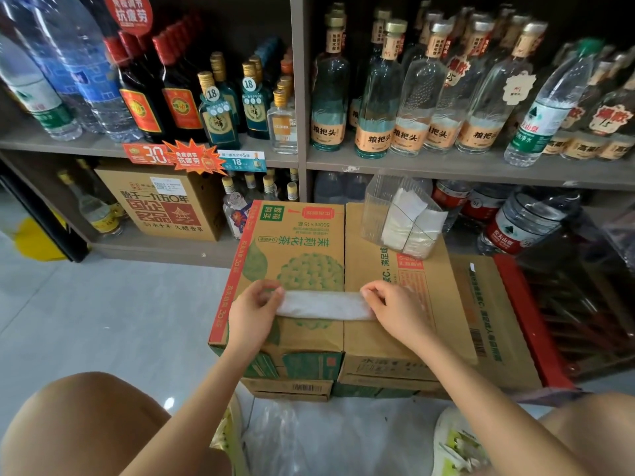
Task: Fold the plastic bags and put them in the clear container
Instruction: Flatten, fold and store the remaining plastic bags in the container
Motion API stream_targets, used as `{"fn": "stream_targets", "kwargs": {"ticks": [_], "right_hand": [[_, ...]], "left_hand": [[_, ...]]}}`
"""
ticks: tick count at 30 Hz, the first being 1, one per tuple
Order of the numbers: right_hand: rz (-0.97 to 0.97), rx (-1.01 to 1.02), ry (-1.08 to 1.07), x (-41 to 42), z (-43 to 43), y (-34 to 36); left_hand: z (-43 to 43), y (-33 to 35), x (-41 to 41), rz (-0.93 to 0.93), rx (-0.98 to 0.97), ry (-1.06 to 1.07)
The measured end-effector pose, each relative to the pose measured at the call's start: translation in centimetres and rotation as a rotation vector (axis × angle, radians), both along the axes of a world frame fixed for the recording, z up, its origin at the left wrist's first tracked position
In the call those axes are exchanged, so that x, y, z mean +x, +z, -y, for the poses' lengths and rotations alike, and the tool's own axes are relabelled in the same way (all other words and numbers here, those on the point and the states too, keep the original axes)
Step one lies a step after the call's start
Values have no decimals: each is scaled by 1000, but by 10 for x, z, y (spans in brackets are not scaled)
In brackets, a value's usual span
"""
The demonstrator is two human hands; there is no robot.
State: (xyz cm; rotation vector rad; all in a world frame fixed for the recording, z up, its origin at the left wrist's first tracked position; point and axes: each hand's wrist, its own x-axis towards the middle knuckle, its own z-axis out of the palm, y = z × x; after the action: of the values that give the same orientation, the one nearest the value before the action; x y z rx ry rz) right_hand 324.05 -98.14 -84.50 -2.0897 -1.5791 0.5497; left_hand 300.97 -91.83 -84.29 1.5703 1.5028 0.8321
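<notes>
The left hand (252, 309) and the right hand (395, 309) each pinched one end of a plastic bag (324, 305), already folded into a long, narrow white strip. The strip lay flat across the seam between two cartons (309, 249) that served as the surface. The film looked thin, limp and very light; it would likely spring open or slide if let go, so the ends, pressed down by fingertips, were the sensible places to hold. Beyond the hands, at the far right corner of the surface, stood the clear container (378, 214), with folded white bags (412, 225) packed upright inside. More loose plastic (309, 438) lay on the floor between the person's knees. Shelves (446, 164) of bottles rose behind the cartons, with a further carton and large water jugs on the lowest level.
</notes>
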Motion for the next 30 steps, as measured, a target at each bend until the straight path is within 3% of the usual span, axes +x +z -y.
{"fn": "stream_targets", "kwargs": {"ticks": [6, 9, 11, 13, 15, 18, 20, 24, 30], "right_hand": [[53, 46, -66, -4, -5, -4], [89, 54, -56, -5, -6, -7], [113, 72, -48, -4, -6, -7], [131, 88, -44, -4, -6, -8], [137, 105, -35, -4, -6, -7], [134, 90, -14, -4, -4, -5], [128, 103, -34, -3, -2, -1], [391, 404, -38, -16, 6, 2], [470, -42, 232, -57, -6, -14]], "left_hand": [[1, -10, 14, -299, 193, 136], [3, -17, 16, -468, 455, 154], [7, -15, 23, -554, 613, 89], [12, -12, 35, -578, 699, -116], [14, -15, 45, -617, 601, -280], [13, -24, 51, -738, 347, -352], [13, -31, 51, -794, 302, -376], [14, -28, 54, -834, 255, -391], [13, -28, 54, -861, 209, -400]]}}
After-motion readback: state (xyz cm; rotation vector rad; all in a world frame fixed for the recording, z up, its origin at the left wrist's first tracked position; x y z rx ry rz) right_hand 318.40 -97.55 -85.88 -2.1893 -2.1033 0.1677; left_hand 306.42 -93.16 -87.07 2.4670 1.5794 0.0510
